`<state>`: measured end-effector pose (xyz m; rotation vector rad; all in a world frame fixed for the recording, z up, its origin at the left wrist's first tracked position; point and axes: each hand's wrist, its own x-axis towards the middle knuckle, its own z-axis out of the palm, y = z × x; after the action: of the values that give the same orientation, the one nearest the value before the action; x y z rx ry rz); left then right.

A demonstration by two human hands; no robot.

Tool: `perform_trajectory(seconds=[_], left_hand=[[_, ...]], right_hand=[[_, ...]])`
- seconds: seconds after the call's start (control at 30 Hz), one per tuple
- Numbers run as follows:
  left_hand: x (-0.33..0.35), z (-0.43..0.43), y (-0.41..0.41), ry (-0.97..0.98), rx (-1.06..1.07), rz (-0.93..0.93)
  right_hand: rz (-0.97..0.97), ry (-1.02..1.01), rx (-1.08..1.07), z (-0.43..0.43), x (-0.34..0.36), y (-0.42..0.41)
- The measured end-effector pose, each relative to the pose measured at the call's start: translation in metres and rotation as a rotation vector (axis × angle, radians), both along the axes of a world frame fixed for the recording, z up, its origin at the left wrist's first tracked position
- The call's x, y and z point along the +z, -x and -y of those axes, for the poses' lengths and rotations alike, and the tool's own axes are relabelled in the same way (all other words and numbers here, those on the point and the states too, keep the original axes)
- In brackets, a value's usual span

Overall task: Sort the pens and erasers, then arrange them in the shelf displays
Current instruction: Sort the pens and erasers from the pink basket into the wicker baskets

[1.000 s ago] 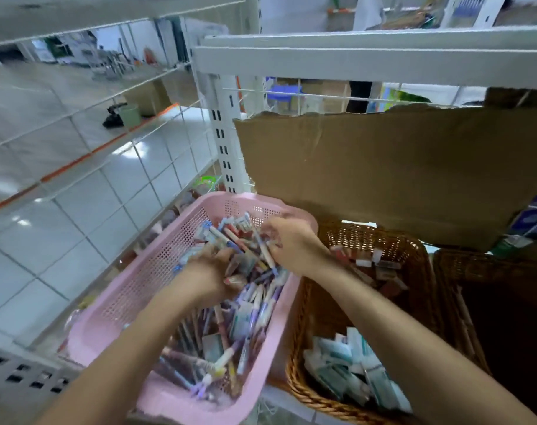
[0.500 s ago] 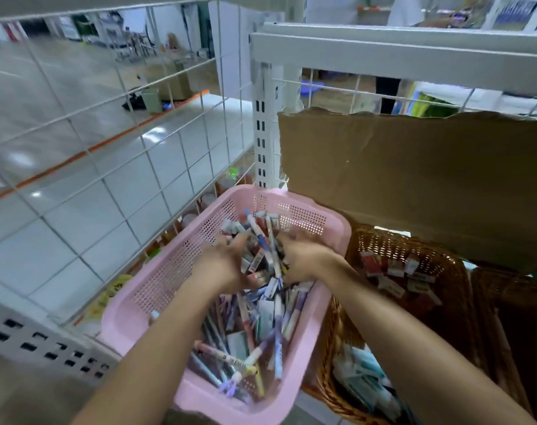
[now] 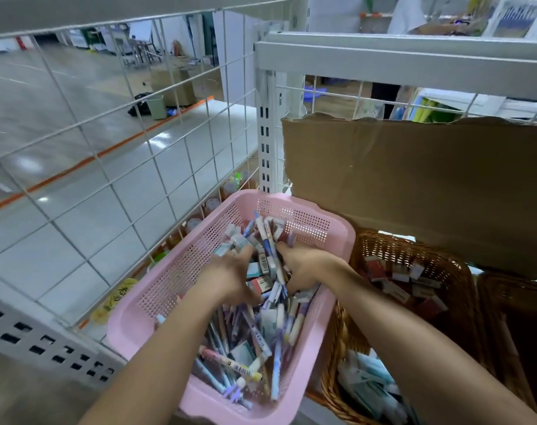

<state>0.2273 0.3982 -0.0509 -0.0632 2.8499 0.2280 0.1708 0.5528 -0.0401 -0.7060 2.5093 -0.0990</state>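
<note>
Pens (image 3: 275, 368) and erasers (image 3: 262, 264) lie jumbled together in a pink basket (image 3: 322, 237) on the left end of the shelf, just beside a wire grid panel (image 3: 132, 167). Both hands are dug into the far half of this pile, close together, with a clump of small eraser boxes and a white-and-blue pen (image 3: 268, 240) standing up between them.

The left hand (image 3: 230, 279) reaches forward with its fingers fairly straight and pressed against the left side of the clump, and the thumb lies low toward the near side. It cups the items rather than closing round any one of them. The right hand (image 3: 307, 268) is turned knuckles-up on the right side of the clump. Its fingers bend down into the pile and the tips are hidden, so I cannot tell whether it grips anything.

Right of the pink basket, touching it, stands a wicker basket (image 3: 463, 271). Red-and-white erasers (image 3: 395, 279) lie at its far end and pale teal packs (image 3: 371, 388) at its near end. A torn cardboard sheet (image 3: 414, 185) leans against the back of the shelf behind both baskets.
</note>
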Motion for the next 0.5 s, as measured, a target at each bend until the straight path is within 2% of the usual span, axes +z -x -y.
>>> perform_trajectory(seconds=[0.27,0.5], left_hand=[[0.007,0.001,-0.003,-0.172,0.122,-0.074],[0.022,-0.003,-0.008,-0.405,0.248,-0.329]], right_hand=[[-0.020,0.122,-0.011,0.000,-0.005,0.000],[-0.297,0.328,0.018,-0.006,0.008,-0.003]])
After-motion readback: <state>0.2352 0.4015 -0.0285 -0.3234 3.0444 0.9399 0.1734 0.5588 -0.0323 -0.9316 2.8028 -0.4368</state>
